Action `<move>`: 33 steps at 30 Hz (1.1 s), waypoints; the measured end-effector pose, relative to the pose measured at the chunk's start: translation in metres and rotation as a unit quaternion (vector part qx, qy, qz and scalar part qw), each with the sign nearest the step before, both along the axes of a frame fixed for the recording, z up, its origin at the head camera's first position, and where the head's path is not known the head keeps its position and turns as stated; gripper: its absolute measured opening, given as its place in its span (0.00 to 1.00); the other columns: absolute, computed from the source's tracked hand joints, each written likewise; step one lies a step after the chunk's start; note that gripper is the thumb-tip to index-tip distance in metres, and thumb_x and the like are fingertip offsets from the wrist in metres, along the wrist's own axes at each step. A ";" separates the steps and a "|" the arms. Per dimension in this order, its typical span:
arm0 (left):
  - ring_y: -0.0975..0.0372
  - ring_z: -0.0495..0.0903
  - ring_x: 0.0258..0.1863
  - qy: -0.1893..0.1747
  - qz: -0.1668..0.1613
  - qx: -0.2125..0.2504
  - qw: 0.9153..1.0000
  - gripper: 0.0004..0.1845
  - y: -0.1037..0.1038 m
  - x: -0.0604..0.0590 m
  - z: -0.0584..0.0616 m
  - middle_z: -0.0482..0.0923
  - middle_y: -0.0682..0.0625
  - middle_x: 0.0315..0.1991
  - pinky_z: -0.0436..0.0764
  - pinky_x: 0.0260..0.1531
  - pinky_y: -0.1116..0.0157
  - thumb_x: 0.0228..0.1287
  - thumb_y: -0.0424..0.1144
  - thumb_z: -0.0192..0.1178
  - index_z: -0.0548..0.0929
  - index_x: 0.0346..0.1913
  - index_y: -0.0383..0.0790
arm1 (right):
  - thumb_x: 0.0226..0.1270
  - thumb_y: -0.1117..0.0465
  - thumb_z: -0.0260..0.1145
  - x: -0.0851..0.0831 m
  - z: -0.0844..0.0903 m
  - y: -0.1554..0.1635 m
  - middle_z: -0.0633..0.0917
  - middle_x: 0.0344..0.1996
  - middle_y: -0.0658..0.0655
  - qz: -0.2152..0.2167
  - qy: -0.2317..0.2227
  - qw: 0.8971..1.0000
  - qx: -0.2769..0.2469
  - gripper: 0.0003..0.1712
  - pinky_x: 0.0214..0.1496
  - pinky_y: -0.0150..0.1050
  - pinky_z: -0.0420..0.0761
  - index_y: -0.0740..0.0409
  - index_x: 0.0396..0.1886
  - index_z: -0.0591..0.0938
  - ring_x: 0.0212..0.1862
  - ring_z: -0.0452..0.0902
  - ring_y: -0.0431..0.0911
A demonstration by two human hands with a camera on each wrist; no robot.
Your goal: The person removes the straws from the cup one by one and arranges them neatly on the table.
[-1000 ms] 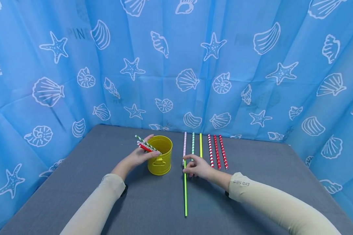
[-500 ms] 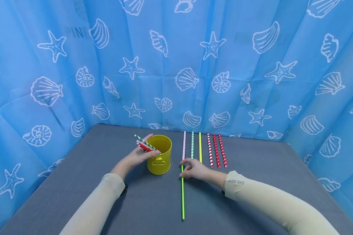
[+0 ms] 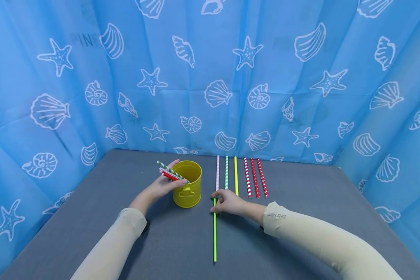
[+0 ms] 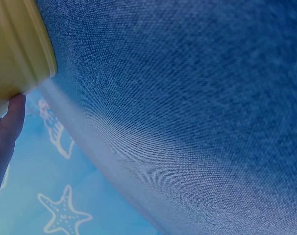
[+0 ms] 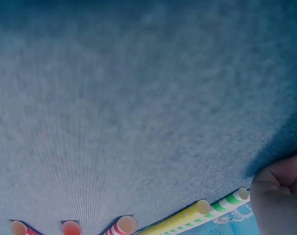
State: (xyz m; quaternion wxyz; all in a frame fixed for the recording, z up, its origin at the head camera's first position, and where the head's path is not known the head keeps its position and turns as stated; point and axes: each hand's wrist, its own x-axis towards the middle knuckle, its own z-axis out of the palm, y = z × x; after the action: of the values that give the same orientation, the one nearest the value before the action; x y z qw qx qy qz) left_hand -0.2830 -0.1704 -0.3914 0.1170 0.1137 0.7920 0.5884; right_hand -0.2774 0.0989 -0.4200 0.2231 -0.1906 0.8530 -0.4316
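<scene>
Seashell-print blue curtains wall a grey felt surface; left hand grips striped straws over a round yellow bucket; right hand's fingers curl onto a slim green straw.

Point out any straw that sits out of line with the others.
The bright green straw lies much nearer the table's front edge than the row of six, its far end under the right hand.

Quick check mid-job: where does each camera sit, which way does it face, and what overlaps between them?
Head: high, looking down at the table; both hands, left hand, right hand, and sleeves show.
Left wrist: low at table level, beside the bucket; one finger shows.
Right wrist: low, facing straw ends; curled fingers show.
Shared: head and left wrist both show the bucket.
</scene>
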 end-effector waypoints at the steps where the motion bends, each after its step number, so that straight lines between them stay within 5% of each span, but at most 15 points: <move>1: 0.44 0.53 0.70 -0.001 0.001 0.000 1.000 0.46 0.000 0.000 0.000 0.51 0.37 0.73 0.49 0.68 0.40 0.67 0.41 0.60 0.41 0.78 0.47 | 0.61 0.65 0.70 0.000 0.000 0.000 0.81 0.22 0.51 0.002 -0.001 1.000 0.003 0.27 0.31 0.33 0.72 0.70 0.58 0.73 0.26 0.73 0.41; 18: 0.43 0.52 0.70 -0.004 0.005 -0.001 1.000 0.47 0.003 0.001 0.001 0.50 0.37 0.73 0.48 0.67 0.39 0.66 0.42 0.60 0.41 0.78 0.48 | 0.61 0.66 0.70 0.004 0.003 0.011 0.78 0.18 0.50 0.021 0.021 1.000 0.001 0.28 0.29 0.34 0.71 0.70 0.59 0.72 0.24 0.73 0.42; 26: 0.43 0.52 0.70 -0.001 0.003 0.000 1.000 0.46 0.003 0.001 0.000 0.50 0.37 0.73 0.48 0.67 0.39 0.66 0.41 0.60 0.41 0.78 0.48 | 0.60 0.56 0.72 0.008 0.004 0.029 0.71 0.22 0.49 0.105 0.081 0.988 0.085 0.44 0.28 0.33 0.64 0.60 0.73 0.64 0.26 0.67 0.42; 33: 0.43 0.51 0.70 -0.001 0.003 0.003 1.000 0.46 0.002 0.002 0.000 0.50 0.37 0.73 0.48 0.67 0.39 0.66 0.42 0.60 0.41 0.77 0.47 | 0.58 0.48 0.73 0.012 0.002 0.025 0.68 0.23 0.50 0.138 0.118 0.971 0.153 0.46 0.29 0.35 0.61 0.53 0.73 0.65 0.29 0.66 0.42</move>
State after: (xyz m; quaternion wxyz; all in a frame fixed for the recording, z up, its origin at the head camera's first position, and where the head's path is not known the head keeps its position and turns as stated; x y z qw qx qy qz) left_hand -0.2807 -0.1683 -0.3912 0.1161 0.1113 0.7902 0.5914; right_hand -0.2650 0.1237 -0.4181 0.2050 -0.3196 0.8945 -0.2358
